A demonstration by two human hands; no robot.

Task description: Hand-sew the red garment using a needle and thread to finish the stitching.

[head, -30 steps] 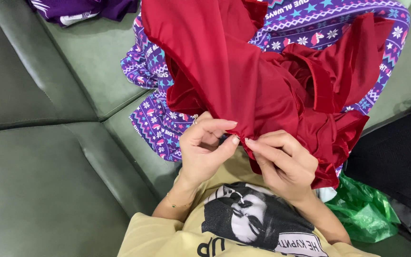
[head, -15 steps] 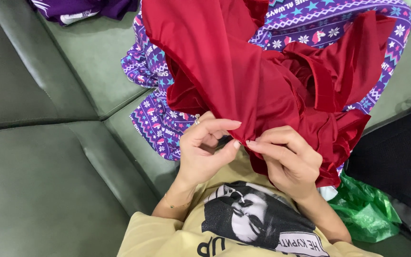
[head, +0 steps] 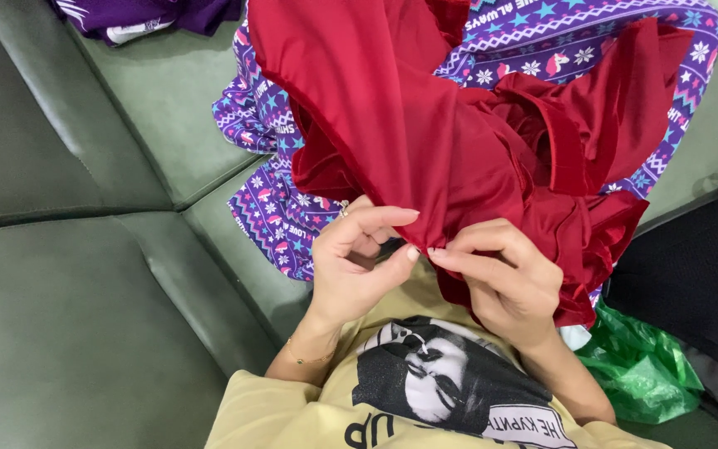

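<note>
A crumpled dark red garment (head: pixel 425 125) lies over a purple patterned cloth (head: pixel 276 208) on a green sofa. My left hand (head: pixel 359 266) pinches the red garment's lower edge between thumb and fingers. My right hand (head: pixel 500 283) grips the same edge right beside it, fingertips nearly touching the left hand's. Both hands sit close to my chest, above my beige printed shirt (head: pixel 425 391).
The green leather sofa (head: pixel 85 291) fills the left side. Another purple garment (head: pixel 143 17) lies at the top left. A green plastic bag (head: pixel 641 366) sits at the lower right, next to a dark black item (head: pixel 691 274).
My fingers have shifted slightly along the red garment's edge; the left thumb has moved closer to the right fingertips. The cloth stays in place.
</note>
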